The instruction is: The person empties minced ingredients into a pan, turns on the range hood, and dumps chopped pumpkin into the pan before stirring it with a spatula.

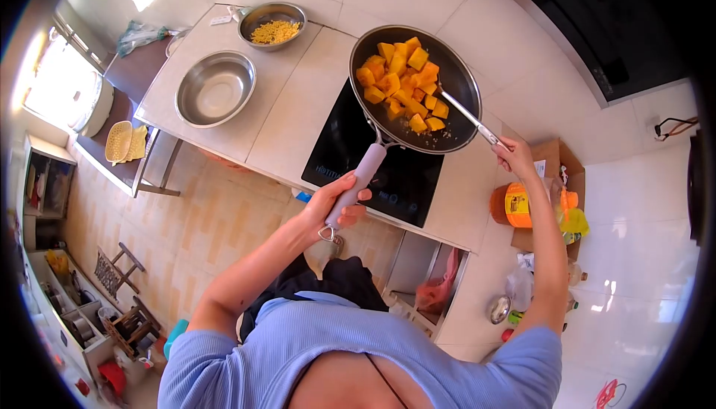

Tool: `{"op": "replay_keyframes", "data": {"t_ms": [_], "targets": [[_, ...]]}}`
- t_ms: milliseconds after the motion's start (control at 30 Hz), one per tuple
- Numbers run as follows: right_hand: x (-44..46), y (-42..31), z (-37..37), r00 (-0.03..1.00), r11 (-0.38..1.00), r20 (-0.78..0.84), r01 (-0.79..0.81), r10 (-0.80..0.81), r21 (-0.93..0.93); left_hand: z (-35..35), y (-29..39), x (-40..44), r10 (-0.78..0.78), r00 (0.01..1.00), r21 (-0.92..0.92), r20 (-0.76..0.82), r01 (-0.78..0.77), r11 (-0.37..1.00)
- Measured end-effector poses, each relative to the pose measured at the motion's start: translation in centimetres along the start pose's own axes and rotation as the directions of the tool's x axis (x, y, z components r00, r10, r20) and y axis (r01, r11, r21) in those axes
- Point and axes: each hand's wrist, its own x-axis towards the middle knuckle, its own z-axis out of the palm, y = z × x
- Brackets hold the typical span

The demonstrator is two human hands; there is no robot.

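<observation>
My left hand (337, 202) is wrapped round the lilac handle of a frying pan (464, 122), which sits over the black induction cooktop (403, 185). Chunks of orange pumpkin (406, 73) lie heaped in the pan, with small bits scattered near its lower rim. In my right hand (513, 157) is the end of a long metal-handled spatula (468, 114). Its head is hidden among the pumpkin pieces, so I cannot tell its full shape.
Left on the counter stand a bare steel bowl (215, 89) and a smaller bowl of yellow kernels (274, 32). To the right, an orange-capped oil bottle (514, 205) lies by a cardboard box (570, 163). A range hood (597, 21) hangs above. A metal lid (498, 309) rests lower right.
</observation>
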Motion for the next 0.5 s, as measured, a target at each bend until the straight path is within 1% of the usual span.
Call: {"op": "replay_keyframes", "data": {"t_ms": [100,133,167,200,300,367,433,500], "targets": [[-2.7,-0.9,0.9,0.970,0.941,-0.174,0.108,-0.171,-0.320,0.1,-0.1,0.1,0.003,1.000,-0.010,0.017,-0.002,1.000],[-3.4,-1.0,0.9,0.910,0.834,-0.187,0.237,-0.370,-0.499,0.1,0.0,0.1,0.002,1.000,-0.012,0.023,-0.001,1.000],[-4.2,-1.2,0.9,0.817,0.674,-0.158,0.329,-0.554,-0.661,-0.1,-0.1,0.1,-0.004,1.000,-0.024,0.015,0.005,1.000],[-5.1,-1.4,0.8,0.699,0.476,-0.092,0.378,-0.709,-0.794,-0.5,-0.1,0.2,-0.012,1.000,-0.035,0.006,0.012,0.999],[-8.4,-3.2,-1.7,0.718,0.187,0.048,0.245,-0.694,-0.951,-0.7,0.0,0.2,-0.018,1.000,-0.060,0.010,0.018,0.998],[-9.7,-5.1,-4.2,0.778,0.146,0.060,0.193,-0.626,-0.970,-0.8,-0.1,0.3,-0.016,0.999,-0.090,0.035,0.019,0.996],[-8.9,-7.2,-6.6,0.789,0.325,-0.032,0.216,-0.614,-0.921,-1.0,-0.1,0.2,-0.009,0.998,-0.128,0.067,0.018,0.992],[-6.6,-9.7,-7.9,0.819,0.477,-0.092,0.234,-0.566,-0.847,-0.6,-0.4,0.1,0.019,0.999,-0.197,0.050,-0.009,0.980]]}}
